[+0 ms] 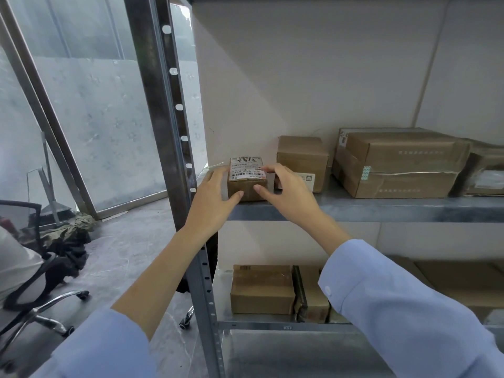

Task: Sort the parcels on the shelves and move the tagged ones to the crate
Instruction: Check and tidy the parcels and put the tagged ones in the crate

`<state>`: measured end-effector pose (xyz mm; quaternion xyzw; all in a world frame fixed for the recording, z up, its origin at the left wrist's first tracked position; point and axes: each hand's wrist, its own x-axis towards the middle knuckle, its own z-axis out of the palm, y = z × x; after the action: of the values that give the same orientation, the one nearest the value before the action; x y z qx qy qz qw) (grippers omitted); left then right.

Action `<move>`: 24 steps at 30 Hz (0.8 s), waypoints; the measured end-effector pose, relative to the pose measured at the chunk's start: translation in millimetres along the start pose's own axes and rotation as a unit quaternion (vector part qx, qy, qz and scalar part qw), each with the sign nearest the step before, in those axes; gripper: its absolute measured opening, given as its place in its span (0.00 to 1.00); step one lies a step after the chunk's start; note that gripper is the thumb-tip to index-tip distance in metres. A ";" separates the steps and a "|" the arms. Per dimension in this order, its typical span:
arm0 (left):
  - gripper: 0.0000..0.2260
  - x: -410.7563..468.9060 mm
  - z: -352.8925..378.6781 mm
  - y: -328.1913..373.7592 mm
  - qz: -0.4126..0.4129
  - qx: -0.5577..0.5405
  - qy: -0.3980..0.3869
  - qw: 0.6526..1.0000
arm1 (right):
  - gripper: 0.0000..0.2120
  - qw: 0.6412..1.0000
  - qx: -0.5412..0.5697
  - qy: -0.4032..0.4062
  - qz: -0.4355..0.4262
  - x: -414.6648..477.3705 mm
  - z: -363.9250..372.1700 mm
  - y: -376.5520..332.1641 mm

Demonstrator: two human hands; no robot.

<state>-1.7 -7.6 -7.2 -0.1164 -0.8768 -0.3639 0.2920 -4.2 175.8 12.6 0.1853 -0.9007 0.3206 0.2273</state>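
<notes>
A small brown parcel (246, 186) with a white shipping label on top sits at the left end of the upper metal shelf (354, 207). My left hand (215, 197) grips its left side, thumb on the front face. My right hand (286, 186) holds its right side, fingers on the label's edge and thumb on the front. A second small parcel (301, 156) stands just behind and right of it. A large taped parcel (395, 162) lies further right. No crate is in view.
The steel shelf upright (174, 132) stands just left of the held parcel. More brown parcels (261, 290) sit on the lower shelf. A black office chair (35, 282) and crumpled cloth (68, 230) are on the floor at left, by a frosted glass wall.
</notes>
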 end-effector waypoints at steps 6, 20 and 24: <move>0.27 -3.6 -8.5 10.9 0.090 0.163 0.024 0.982 | 0.27 0.997 -0.056 0.033 -0.029 -9.0 -14.1 -6.3; 0.30 3.1 -9.0 42.8 0.118 0.267 -0.022 0.956 | 0.33 0.985 -0.164 0.057 0.013 -25.9 -64.9 10.8; 0.32 11.5 -0.7 54.3 0.119 0.268 -0.035 0.955 | 0.34 0.985 -0.159 0.055 0.036 -25.8 -79.4 23.0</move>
<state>12.0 30.3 31.0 -0.1503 -0.9315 -0.0736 0.3230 29.2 249.9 42.4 0.0969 -0.9324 0.1908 0.2912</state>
